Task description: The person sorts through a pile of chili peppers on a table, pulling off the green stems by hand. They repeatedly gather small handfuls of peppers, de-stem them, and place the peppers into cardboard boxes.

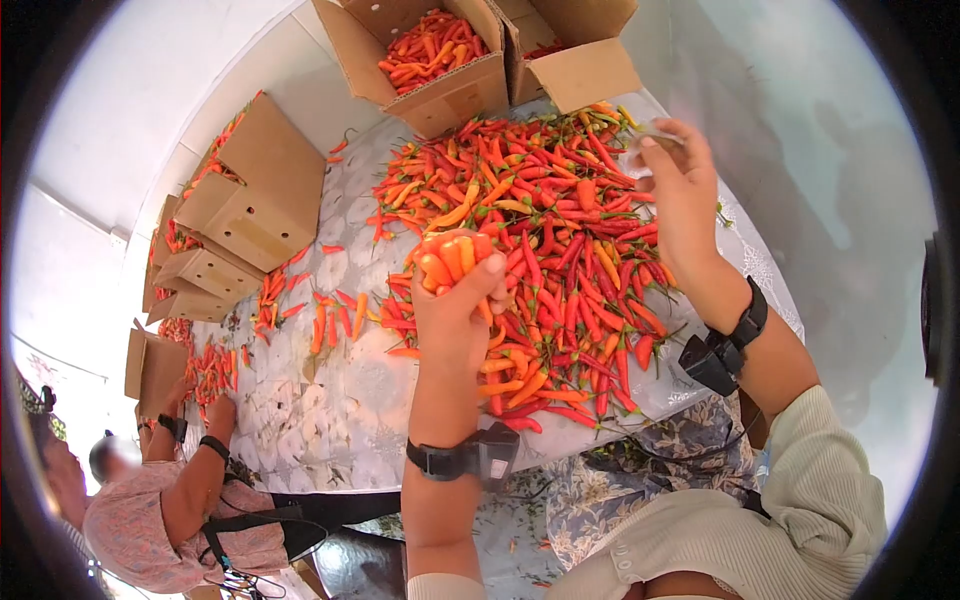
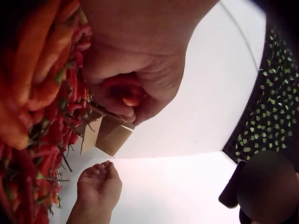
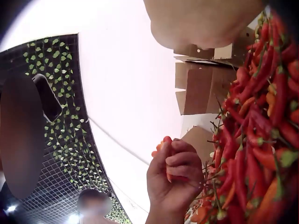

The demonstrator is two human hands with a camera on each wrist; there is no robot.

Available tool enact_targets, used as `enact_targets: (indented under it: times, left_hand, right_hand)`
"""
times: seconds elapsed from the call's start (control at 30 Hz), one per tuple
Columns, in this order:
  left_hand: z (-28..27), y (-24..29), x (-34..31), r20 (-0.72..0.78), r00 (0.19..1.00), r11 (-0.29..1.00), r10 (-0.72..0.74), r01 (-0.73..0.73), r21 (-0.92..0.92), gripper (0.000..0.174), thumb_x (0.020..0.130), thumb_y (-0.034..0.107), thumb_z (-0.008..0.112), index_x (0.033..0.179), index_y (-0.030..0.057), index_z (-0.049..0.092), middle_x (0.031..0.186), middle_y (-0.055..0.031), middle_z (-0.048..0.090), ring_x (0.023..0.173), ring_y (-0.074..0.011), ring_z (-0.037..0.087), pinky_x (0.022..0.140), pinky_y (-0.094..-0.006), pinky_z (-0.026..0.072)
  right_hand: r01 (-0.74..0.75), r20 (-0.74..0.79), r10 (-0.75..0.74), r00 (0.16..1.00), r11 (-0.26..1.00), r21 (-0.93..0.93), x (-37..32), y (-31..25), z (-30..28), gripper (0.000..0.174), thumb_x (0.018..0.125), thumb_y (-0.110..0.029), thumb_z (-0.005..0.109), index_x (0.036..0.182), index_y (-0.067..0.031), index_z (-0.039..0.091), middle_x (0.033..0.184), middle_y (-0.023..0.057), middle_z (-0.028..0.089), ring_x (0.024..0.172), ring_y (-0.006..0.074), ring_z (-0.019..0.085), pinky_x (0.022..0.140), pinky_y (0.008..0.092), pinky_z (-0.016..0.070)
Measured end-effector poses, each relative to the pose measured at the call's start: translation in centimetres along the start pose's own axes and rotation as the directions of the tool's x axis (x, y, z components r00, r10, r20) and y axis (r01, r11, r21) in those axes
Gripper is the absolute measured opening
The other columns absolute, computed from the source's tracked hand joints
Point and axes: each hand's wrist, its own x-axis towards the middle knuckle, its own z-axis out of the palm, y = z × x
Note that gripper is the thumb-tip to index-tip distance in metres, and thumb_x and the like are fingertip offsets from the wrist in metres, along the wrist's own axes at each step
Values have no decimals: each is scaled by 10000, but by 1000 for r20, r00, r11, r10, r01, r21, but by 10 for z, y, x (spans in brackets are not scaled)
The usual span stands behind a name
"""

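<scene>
The left hand (image 1: pixel 460 295) grips a bunch of orange and red peppers (image 1: pixel 455 258) above the near left side of a large pepper pile (image 1: pixel 570 240). In the right wrist view, fingers of the left hand (image 3: pixel 175 179) wrap round the bunch. The right hand (image 1: pixel 685 190) is raised over the pile's far right edge, with bent fingers. Seen from the left wrist, the right hand (image 2: pixel 98 189) has curled fingers, thumb and forefinger tips close together; no pepper shows in it, and whether a thin stem is between the tips is unclear.
Two open cardboard boxes (image 1: pixel 450 95) stand behind the pile, at least one holding peppers. More boxes (image 1: pixel 260 185) line the table's left side. Loose peppers (image 1: pixel 335 315) lie left of the pile. Another person (image 1: pixel 190 510) works at the lower left. A wall (image 1: pixel 810 180) is at the right.
</scene>
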Motion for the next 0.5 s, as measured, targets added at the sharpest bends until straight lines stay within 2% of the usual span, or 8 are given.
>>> enact_targets:
  times: [0.03, 0.13, 0.27, 0.33, 0.37, 0.5]
  left_hand:
    - [-3, -1, 1, -9, 1000, 1000, -4, 4, -30, 253, 759, 6, 683, 968, 53, 550, 771, -54, 600, 537, -116, 524, 449, -231, 395]
    - [-3, 2, 0, -37, 999, 991, -35, 30, -128, 217, 781, 43, 674, 966, 61, 561, 753, -49, 595, 522, -111, 513, 440, -226, 389]
    - [-4, 0, 1, -64, 997, 987, -41, 31, -161, 194, 798, 67, 664, 969, 64, 571, 742, -46, 592, 523, -106, 518, 430, -228, 387]
    - [-3, 1, 1, -62, 997, 992, -35, 27, -119, 206, 793, 51, 665, 974, 64, 566, 746, -44, 591, 526, -111, 524, 433, -232, 391]
    - [-3, 1, 1, -61, 998, 995, -31, 25, -99, 213, 791, 43, 666, 976, 65, 563, 747, -43, 591, 528, -114, 526, 434, -234, 393]
    - [-3, -2, 1, -42, 999, 998, -26, 23, -55, 262, 769, 6, 678, 990, 57, 548, 754, -40, 592, 537, -122, 535, 456, -242, 406]
  right_hand:
    - [48, -37, -48, 998, 999, -6, 2, -3, 0, 405, 834, -20, 563, 1214, -34, 422, 1084, 116, 565, 883, 143, 579, 739, 259, 484]
    - [259, -76, -264, 962, 964, -67, 6, -2, 2, 422, 798, 13, 575, 1200, -36, 460, 1168, 122, 522, 951, 155, 558, 790, 274, 482]
    - [397, 223, -339, 914, 864, -311, 0, 9, 0, 386, 779, 16, 575, 1152, -74, 531, 1144, 112, 510, 968, 196, 547, 834, 300, 470]
    - [501, 395, -338, 854, 736, -454, -3, 10, 0, 366, 771, 20, 572, 1120, -90, 563, 1081, 106, 521, 935, 222, 553, 838, 318, 466]
    - [489, 415, -315, 853, 760, -428, -4, 14, 0, 304, 786, -37, 592, 1083, -102, 589, 970, 120, 528, 880, 265, 554, 802, 350, 463]
    - [523, 552, -168, 817, 621, -585, -2, 25, -4, 212, 816, -146, 612, 1021, -95, 611, 904, 122, 547, 835, 278, 557, 737, 372, 455]
